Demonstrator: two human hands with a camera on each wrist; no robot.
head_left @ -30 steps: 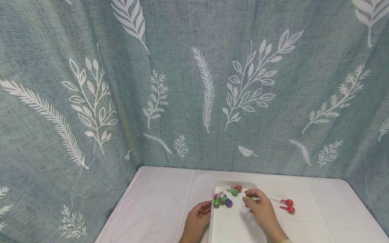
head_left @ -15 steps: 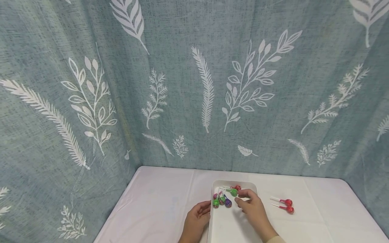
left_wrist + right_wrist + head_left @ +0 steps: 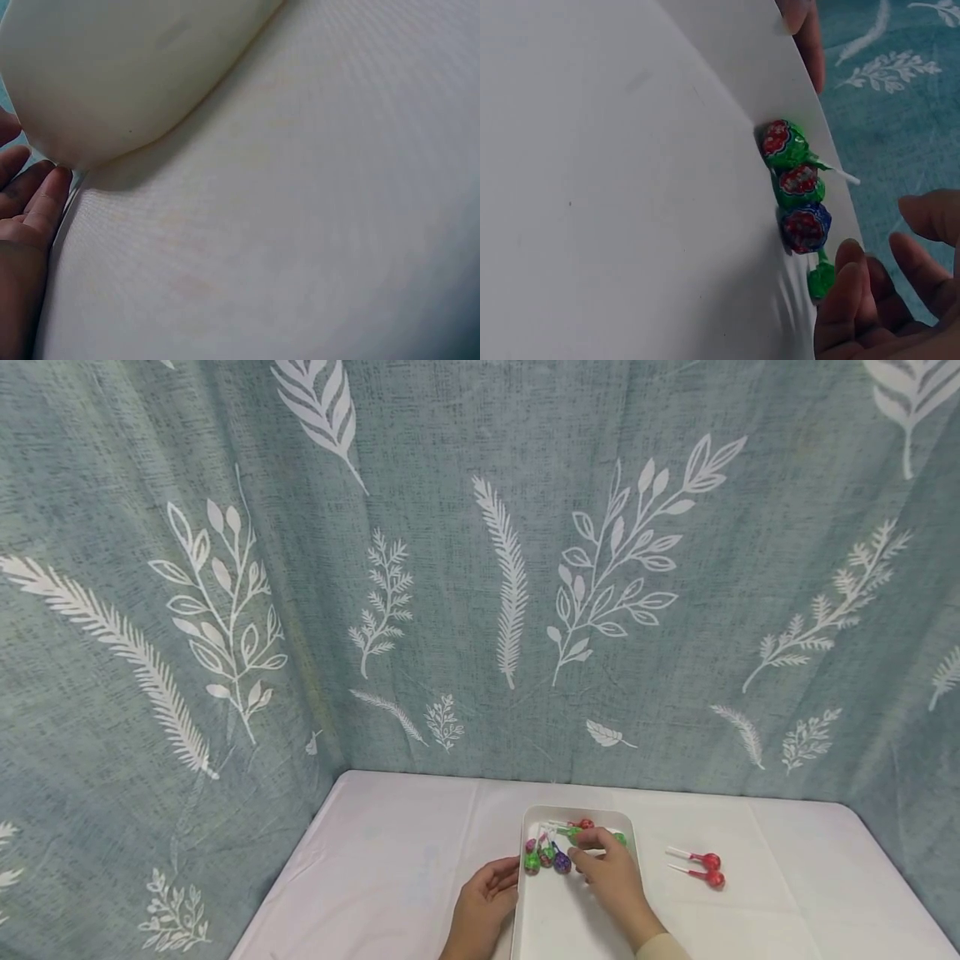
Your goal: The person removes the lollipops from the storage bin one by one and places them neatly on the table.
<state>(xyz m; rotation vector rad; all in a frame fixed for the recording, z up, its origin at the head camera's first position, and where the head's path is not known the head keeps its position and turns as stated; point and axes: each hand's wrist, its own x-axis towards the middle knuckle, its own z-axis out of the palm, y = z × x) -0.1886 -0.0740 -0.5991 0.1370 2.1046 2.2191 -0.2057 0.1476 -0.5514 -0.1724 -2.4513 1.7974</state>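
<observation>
A white tray (image 3: 564,914) holds several wrapped lollipops, bunched at its far left. My left hand (image 3: 486,902) holds the tray's left wall; fingers lie outside, and the thumb reaches the rim in the right wrist view. My right hand (image 3: 611,872) is over the tray, thumb and fingers apart, with nothing seen between them. Its fingertips are right beside a green lollipop (image 3: 821,281) and close to a purple lollipop (image 3: 562,862). Two green-and-red lollipops (image 3: 784,144) lie left of the purple one. Another green lollipop (image 3: 620,838) shows behind my right hand.
Two red lollipops (image 3: 707,878) lie on the white tablecloth (image 3: 780,877) right of the tray. At the tray's far end is another red lollipop (image 3: 587,824), and a pink lollipop (image 3: 531,845) lies by the left wall. A leaf-patterned curtain (image 3: 450,610) hangs behind the table.
My right hand has moved left across the tray, toward the green and purple lollipops. A green lollipop now shows on its right side. My left hand has stayed at the tray's wall.
</observation>
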